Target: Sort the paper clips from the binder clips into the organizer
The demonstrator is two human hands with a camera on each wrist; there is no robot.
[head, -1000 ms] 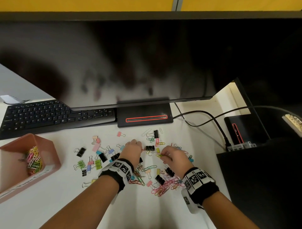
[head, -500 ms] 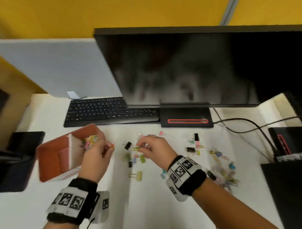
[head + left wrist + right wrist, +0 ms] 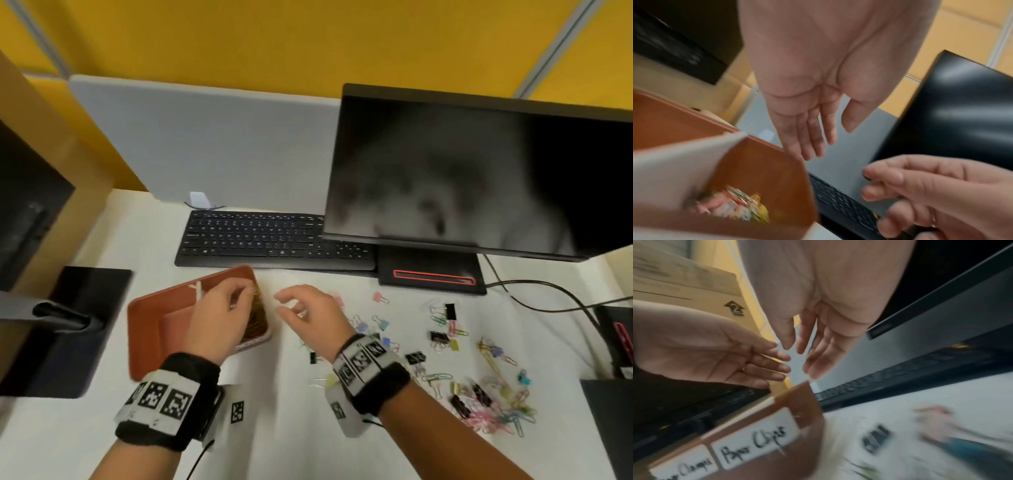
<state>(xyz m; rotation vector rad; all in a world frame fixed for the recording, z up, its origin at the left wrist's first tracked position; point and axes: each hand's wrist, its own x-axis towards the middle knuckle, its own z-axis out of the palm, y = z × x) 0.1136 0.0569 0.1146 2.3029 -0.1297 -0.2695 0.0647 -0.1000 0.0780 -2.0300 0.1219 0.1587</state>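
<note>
A brown organizer [image 3: 161,318] stands left of the clip pile; its right compartment holds coloured paper clips [image 3: 735,206]. Its front carries a handwritten "Paper Clips" label [image 3: 754,441] and a second label [image 3: 688,467] to its left. My left hand [image 3: 239,298] hovers over that right compartment with straight fingers [image 3: 812,142] and nothing in them. My right hand [image 3: 287,305] hangs just right of the organizer, loosely open and empty in the right wrist view [image 3: 797,353]. Mixed paper clips [image 3: 493,407] and black binder clips [image 3: 439,337] lie scattered on the white table [image 3: 274,428].
A black keyboard [image 3: 267,240] lies behind the organizer, with a monitor [image 3: 479,171] and its base [image 3: 431,274] at the back right. Cables [image 3: 548,305] run to black boxes [image 3: 606,428] on the right. A black stand [image 3: 68,329] sits to the left.
My left hand carried pinched paper clips from the pile to the organizer and now hangs open above the compartment. My right hand followed leftward. My view swung left.
</note>
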